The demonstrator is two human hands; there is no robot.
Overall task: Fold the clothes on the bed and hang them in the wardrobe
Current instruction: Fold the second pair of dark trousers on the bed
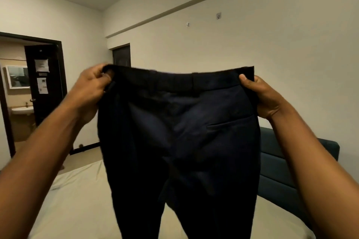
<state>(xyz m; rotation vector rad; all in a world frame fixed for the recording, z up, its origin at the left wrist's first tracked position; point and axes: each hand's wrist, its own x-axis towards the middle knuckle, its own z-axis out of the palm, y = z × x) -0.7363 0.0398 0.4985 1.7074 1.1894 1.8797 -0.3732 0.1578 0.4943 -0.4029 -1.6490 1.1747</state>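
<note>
Overhead, two hands, left hand (pixel 91 83) and right hand (pixel 260 93), grip one pair of trousers (pixel 180 141).

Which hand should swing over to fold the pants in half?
Probably the left hand. It pinches a loosely bunched waistband corner of the trousers, free to swing across. The right hand grips its corner flat and steady.

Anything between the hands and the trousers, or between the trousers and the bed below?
Nothing. The left hand and right hand each grip the waistband of the dark trousers, held up over the bed. No wardrobe is in view.
</note>
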